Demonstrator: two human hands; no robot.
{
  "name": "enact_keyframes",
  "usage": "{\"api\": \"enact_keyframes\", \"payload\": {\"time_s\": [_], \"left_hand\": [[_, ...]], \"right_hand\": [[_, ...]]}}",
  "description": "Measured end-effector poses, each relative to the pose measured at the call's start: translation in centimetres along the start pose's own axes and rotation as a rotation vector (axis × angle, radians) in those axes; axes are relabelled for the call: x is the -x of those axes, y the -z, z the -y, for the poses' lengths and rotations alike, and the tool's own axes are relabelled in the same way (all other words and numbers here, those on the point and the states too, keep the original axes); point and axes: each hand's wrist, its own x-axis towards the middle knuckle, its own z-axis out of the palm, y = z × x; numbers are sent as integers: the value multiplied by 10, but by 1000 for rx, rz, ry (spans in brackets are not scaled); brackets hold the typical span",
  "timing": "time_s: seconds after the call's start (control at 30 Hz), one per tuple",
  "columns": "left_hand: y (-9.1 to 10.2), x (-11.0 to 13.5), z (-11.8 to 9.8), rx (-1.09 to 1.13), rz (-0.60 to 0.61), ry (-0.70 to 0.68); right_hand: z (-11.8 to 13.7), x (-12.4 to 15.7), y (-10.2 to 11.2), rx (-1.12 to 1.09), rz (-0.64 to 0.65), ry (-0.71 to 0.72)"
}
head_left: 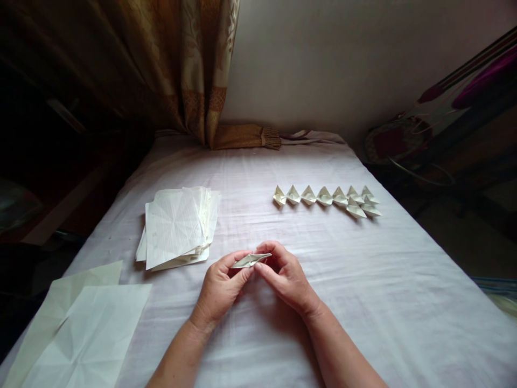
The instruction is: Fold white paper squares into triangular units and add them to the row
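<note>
A small folded paper boat is held between my two hands, just above the cloth near the middle of the view. My left hand pinches its left end between thumb and fingers. On the other side, my right hand grips it, thumb at the near middle and fingers curled behind. Beyond and to the right stand several finished-looking paper boats in a row, with a couple in front at the right end. The undersides of the held boat are hidden by my fingers.
A pale sheet covers the surface. To the left lie a stack of creased, lined paper and two loose creased sheets nearer me. A patterned curtain hangs onto the far edge, against a wall.
</note>
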Motion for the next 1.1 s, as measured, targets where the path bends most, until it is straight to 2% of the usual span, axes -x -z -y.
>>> {"api": "enact_keyframes", "payload": {"time_s": [0.13, 0.7, 0.93, 1.0, 1.1], "left_hand": [[1, 0, 0, -53, 20, -110], [2, 0, -3, -107, -11, -144], [-1, 1, -1, -202, -73, -259], [-1, 1, -1, -179, -80, -233], [0, 0, -2, -94, -17, -91]], "right_hand": [[0, -2, 5, 58, 42, 19], [-3, -2, 1, -77, -28, -36], [-5, 0, -2, -84, -59, -37], [-5, 0, -3, -85, -80, -28], [-4, 0, -4, -109, -94, -52]]}}
